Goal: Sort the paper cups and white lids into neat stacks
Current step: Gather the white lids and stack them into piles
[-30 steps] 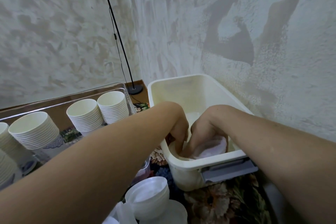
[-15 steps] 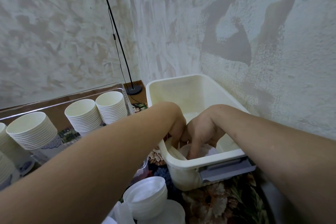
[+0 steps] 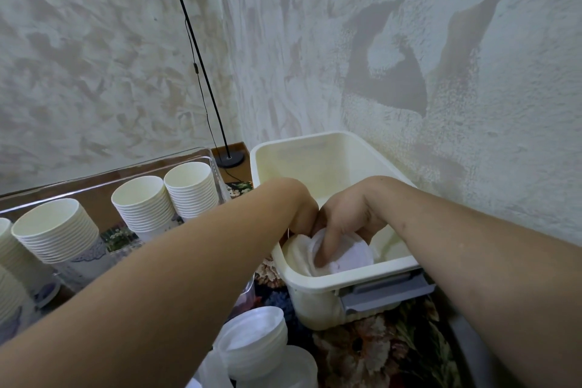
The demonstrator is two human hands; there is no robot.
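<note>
Both my hands reach into a cream plastic bin [image 3: 330, 148] by the wall. My right hand [image 3: 346, 220] has its fingers curled over a bunch of white lids [image 3: 346, 257] lying on edge at the bin's near end. My left hand [image 3: 304, 214] meets them from the left; its fingers are hidden behind the lids and my wrist. Several stacks of white paper cups [image 3: 141, 201] stand in a clear tray [image 3: 126, 168] at the left. A stack of white lids [image 3: 252, 343] sits on the floral cloth below my left forearm.
A black lamp stand [image 3: 230, 159] with its cable rises in the corner behind the tray. Textured walls close in at the back and right. The floral cloth [image 3: 378, 353] shows under the bin. The bin has a grey latch [image 3: 384, 291] on its near side.
My right hand has shifted its hold and tipped the lids up, so a flat lid face now shows. My left hand stays pressed against them; both arms barely moved.
</note>
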